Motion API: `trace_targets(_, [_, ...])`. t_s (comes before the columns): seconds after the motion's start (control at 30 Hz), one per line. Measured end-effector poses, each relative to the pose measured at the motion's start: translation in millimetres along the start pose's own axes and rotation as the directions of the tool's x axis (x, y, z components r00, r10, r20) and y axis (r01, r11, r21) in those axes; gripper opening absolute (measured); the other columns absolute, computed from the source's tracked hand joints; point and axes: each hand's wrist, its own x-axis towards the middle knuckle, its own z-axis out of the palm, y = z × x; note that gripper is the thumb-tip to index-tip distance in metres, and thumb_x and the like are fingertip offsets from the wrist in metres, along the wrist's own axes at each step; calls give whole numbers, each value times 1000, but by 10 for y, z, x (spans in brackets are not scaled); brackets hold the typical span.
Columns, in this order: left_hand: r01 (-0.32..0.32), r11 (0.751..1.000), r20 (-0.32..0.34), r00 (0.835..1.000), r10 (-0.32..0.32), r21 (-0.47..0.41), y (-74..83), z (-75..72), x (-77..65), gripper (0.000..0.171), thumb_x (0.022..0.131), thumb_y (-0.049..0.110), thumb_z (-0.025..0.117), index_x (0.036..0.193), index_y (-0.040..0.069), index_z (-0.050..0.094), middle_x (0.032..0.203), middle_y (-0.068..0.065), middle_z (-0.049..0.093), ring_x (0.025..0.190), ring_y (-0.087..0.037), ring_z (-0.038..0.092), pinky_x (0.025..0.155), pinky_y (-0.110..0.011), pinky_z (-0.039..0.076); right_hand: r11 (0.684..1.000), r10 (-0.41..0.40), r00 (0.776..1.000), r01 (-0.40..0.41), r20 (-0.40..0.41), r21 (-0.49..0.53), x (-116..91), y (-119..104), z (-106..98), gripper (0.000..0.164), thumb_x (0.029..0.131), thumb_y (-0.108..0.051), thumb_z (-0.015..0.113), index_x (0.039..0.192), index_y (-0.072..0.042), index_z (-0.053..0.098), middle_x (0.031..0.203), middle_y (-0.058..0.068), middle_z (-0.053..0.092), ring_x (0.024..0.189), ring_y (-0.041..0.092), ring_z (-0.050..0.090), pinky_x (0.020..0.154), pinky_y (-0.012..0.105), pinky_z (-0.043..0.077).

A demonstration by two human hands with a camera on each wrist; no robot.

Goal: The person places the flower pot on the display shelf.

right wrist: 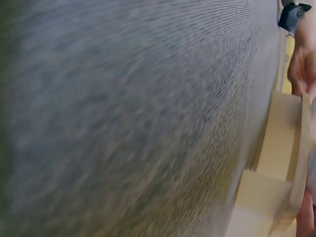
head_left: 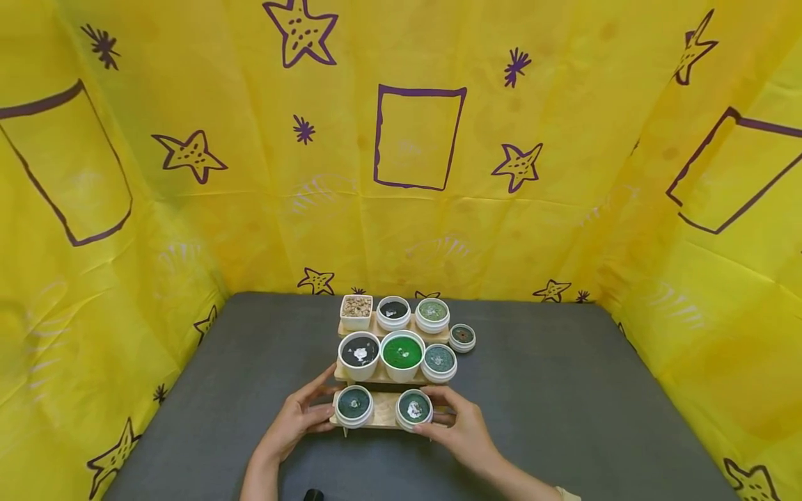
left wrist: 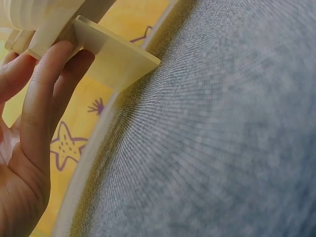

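Observation:
A three-step wooden stand (head_left: 383, 410) holds several small white pots with dark or green tops. My left hand (head_left: 297, 417) grips the left end of its lowest shelf. The left wrist view shows fingers (left wrist: 37, 103) curled at the board's end, above a pale upright support (left wrist: 116, 57). On that shelf, a round pot with a dark green top (head_left: 354, 403) sits at the left. At the right, my right hand (head_left: 460, 424) holds a similar white pot (head_left: 414, 409) between thumb and fingers. Its fingers (right wrist: 306, 212) barely show in the right wrist view.
The middle shelf bears a black-topped pot (head_left: 360, 353), a bright green one (head_left: 402, 353) and a grey-green one (head_left: 440, 362). A square pot of tan bits (head_left: 356, 309) stands on top. A small dark-topped pot (head_left: 462, 337) sits right of the stand. A black object (head_left: 314, 495) lies at the grey table's front edge.

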Motion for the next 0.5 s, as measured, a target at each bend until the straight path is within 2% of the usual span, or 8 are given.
trace_targets(0.27, [-31,999,24,999,31,-21,-11,-10,-5,74,96,5,60,158,17,21,123,11,58,103,-8,70,74,-26,61,999,22,1000,-22,1,29,50,-29,137,52,71,-19,88,118,-16,66,114,11,72,101,14,70,83,20,59])
trace_targets(0.4, [-30,999,20,999,31,-21,-9,-9,-4,75,96,6,61,158,18,21,123,10,57,103,-8,70,74,-26,61,999,22,1000,-22,8,36,74,-57,176,52,71,-17,88,118,-16,66,114,11,71,101,20,71,83,20,59])
trace_targets(0.5, [-26,999,16,1000,27,-20,-6,-6,-4,75,96,6,61,158,18,21,123,9,57,103,-8,70,74,-26,61,999,16,1000,-16,14,37,92,-68,194,52,71,-17,88,118,-16,66,114,10,71,100,18,71,82,20,59])
